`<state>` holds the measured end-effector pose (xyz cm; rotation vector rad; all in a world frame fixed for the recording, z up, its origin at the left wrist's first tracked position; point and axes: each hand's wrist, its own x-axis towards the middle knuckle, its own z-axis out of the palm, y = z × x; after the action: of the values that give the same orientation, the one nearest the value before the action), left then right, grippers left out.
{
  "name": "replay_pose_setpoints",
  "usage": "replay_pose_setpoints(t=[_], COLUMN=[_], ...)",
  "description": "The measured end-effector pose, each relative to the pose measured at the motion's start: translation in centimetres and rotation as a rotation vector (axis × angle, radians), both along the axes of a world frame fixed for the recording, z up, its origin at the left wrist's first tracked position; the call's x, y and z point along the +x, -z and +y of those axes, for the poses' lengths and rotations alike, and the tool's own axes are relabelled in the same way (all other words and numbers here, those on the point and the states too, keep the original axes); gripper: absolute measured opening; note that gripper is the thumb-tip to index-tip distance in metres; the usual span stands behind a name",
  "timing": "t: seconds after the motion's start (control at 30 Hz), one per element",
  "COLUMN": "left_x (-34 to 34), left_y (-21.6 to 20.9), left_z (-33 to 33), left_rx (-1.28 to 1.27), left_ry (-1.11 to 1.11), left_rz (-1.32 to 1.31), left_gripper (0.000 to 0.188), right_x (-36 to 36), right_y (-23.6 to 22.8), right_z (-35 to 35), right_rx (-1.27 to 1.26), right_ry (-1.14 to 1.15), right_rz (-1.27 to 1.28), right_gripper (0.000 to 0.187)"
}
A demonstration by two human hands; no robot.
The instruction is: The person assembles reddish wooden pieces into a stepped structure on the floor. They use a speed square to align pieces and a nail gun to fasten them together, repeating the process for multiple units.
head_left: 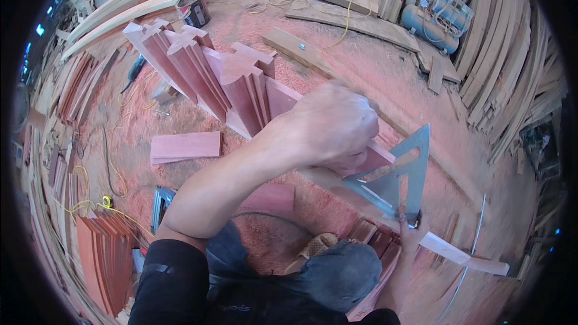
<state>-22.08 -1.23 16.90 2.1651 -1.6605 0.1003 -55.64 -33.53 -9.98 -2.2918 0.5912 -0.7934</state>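
Observation:
My left hand (337, 123) is closed over the top of a reddish wooden board (377, 157), with its knuckles up and the fingertips hidden beneath. A grey metal set square (415, 171), triangular with cut-out slots, stands tilted against the board's right end. My right hand (410, 226) grips that square at its lower corner; only part of the fingers shows. Left of my left hand, profiled reddish wooden pieces (244, 78) with notched ends stand in a row.
Pink sawdust covers the floor. Flat offcuts (185, 146) lie left, near a stack of thin red boards (105, 259) and a yellow tape measure (107, 201). A blue air compressor (430, 21) sits far right by long timber (512, 54). A dark bucket (192, 10) stands far left.

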Motion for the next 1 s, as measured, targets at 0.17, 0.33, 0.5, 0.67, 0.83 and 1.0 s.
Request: replay_pose_setpoints(t=[0.17,0.33,0.5,0.67,0.83,1.0], left_x=[-0.1,-0.2,-0.2,-0.2,-0.3,-0.2], left_y=[-0.3,-0.6,-0.8,-0.7,-0.3,-0.1], left_z=[0.3,0.1,0.1,0.2,0.2,0.2], left_rx=[0.05,0.011,0.024,0.001,-0.026,-0.035], left_ry=[-0.003,0.004,0.011,0.035,0.023,0.009], left_rz=[-0.006,0.032,0.016,0.012,-0.033,-0.047], left_gripper=[0.018,0.023,0.023,0.022,0.021,0.021], right_x=[0.5,2.3,3.1,4.8,5.2,3.7], right_y=[-0.3,0.8,1.0,0.7,0.0,0.3], right_z=[-1.6,-2.2,-3.4,-6.1,-6.4,-5.8], right_rx=[0.229,0.339,0.15,0.345,0.112,0.214], right_ry=[0.007,0.104,0.08,0.165,0.102,0.126], right_rz=[0.123,0.14,0.228,0.474,0.571,0.239], right_gripper=[0.03,0.031,0.03,0.039,0.039,0.03])
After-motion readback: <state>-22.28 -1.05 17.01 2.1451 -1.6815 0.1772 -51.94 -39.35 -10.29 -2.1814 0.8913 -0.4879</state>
